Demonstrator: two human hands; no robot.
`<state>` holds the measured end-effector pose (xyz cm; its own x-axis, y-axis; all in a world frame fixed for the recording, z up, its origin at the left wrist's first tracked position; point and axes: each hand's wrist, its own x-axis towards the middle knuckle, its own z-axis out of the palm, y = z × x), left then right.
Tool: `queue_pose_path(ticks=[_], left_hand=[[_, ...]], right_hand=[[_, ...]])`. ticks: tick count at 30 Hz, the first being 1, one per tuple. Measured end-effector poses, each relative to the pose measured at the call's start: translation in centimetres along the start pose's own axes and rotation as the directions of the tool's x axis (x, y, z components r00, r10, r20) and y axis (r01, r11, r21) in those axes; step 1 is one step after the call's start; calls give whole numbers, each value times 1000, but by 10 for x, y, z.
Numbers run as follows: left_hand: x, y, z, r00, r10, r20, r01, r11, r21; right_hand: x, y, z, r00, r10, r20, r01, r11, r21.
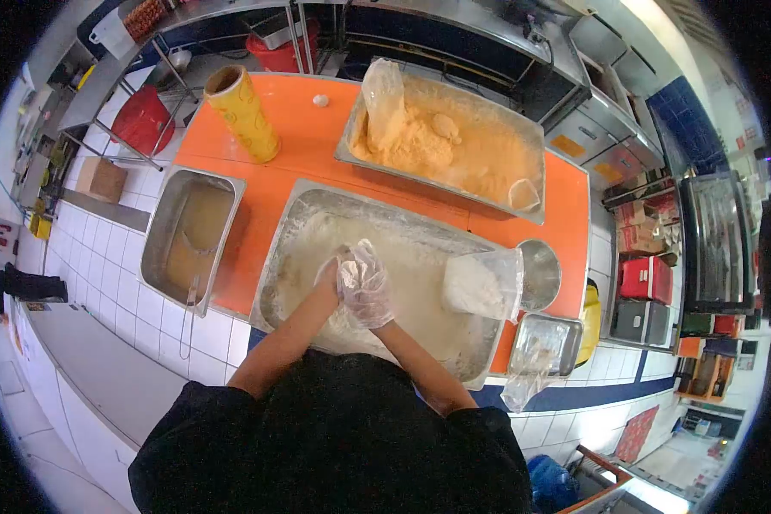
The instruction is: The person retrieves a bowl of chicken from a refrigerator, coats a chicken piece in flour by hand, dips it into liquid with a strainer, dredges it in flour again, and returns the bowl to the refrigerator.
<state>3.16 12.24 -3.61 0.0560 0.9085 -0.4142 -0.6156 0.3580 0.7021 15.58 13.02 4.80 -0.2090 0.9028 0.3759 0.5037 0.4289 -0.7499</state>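
Observation:
My hands are together over a large steel tray [270, 283] of white flour [420, 278]. My right hand [368, 295], in a clear plastic glove, is closed around a flour-coated lump [351, 272], whose kind I cannot make out. Pressed against it from the left is my left hand [327, 272], its fingers mostly hidden behind the lump and the other hand. A clear plastic bag [484, 283] with white powder lies at the right end of this tray.
Behind stands a tray [441, 184] of orange breading with a plastic bag [384, 107]. A pan of tan liquid [199, 218] holding a wire-handled tool is at left. A film roll [244, 116], steel bowl [540, 274] and small tray [546, 343] share the orange table [308, 111].

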Motion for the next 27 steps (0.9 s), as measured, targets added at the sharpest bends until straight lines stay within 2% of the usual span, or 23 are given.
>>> queue_pose_path(ticks=[1, 2, 4, 5, 6, 7, 8, 9, 10, 11, 12, 13, 14, 15, 16, 17, 19, 20, 23, 24, 25, 26, 27], left_hand=[[5, -11, -9, 987, 145, 62, -156, 954, 256], [2, -4, 0, 987, 151, 62, -162, 955, 250], [-2, 26, 25, 949, 56, 310, -91, 991, 101], [3, 28, 25, 950, 64, 305, -98, 990, 98], [9, 25, 21, 915, 175, 362, -329, 844, 423], [13, 20, 17, 860, 244, 448, -503, 548, 668], [20, 14, 12, 865, 246, 437, -496, 552, 670], [25, 8, 10, 941, 136, 309, -186, 973, 138], [29, 2, 6, 960, -40, 277, 180, 847, -500], [10, 34, 45, 987, -140, 74, 158, 917, -366], [-12, 69, 88, 961, -238, -144, 204, 955, -214], [-34, 106, 132, 884, -317, -342, 302, 948, -98], [-25, 94, 111, 882, -317, -349, 299, 948, -105], [-7, 71, 77, 948, -319, 15, 307, 897, -319], [6, 61, 59, 907, -201, 369, 374, 787, -490], [6, 65, 67, 908, -193, 372, 368, 790, -491], [-2, 74, 88, 928, -339, -154, 324, 939, -115], [2, 67, 81, 928, -339, -155, 324, 939, -117], [19, 46, 63, 946, -293, -136, 273, 950, -151], [24, 50, 63, 935, -294, -198, 293, 955, -35], [26, 51, 62, 922, -288, -260, 318, 945, 81], [13, 64, 75, 920, -289, -263, 320, 944, 80], [-10, 90, 100, 909, -231, -347, 265, 963, 54]], right_hand=[[-1, 0, 1, 997, 70, -10, -68, 987, 143], [-1, 2, 1, 998, 63, -6, -62, 988, 139], [-1, 10, 7, 998, 16, 53, -26, 982, 188], [-4, 21, 14, 998, 9, 59, -20, 981, 190], [-8, 32, 21, 995, -23, 100, 14, 995, 94], [-16, 42, 27, 988, -49, 146, 50, 999, -2], [-19, 44, 26, 986, -50, 157, 50, 999, 2], [-21, 46, 22, 983, -80, 164, 98, 989, -110], [-24, 45, 22, 978, -109, 175, 146, 965, -217], [-19, 40, 22, 976, -106, 188, 145, 968, -206], [-9, 29, 20, 992, 36, 122, -54, 988, 142], [-4, 19, 17, 974, 197, 111, -226, 851, 474], [-4, 12, 14, 973, 195, 121, -229, 849, 476], [-3, 7, 13, 980, 177, 86, -197, 899, 392], [0, 4, 12, 987, 154, 47, -161, 940, 302], [-2, 6, 17, 988, 144, 46, -151, 941, 302], [-17, 22, 35, 924, 357, 137, -365, 717, 594], [-21, 30, 39, 924, 357, 139, -366, 717, 594], [-28, 40, 40, 918, 343, 199, -396, 818, 417], [-29, 39, 39, 986, 141, 84, -145, 989, 39], [-30, 38, 39, 993, -99, 64, 116, 924, -364], [-24, 28, 31, 993, -97, 66, 114, 925, -362], [-7, 11, 15, 953, 270, 137, -243, 952, -185]])
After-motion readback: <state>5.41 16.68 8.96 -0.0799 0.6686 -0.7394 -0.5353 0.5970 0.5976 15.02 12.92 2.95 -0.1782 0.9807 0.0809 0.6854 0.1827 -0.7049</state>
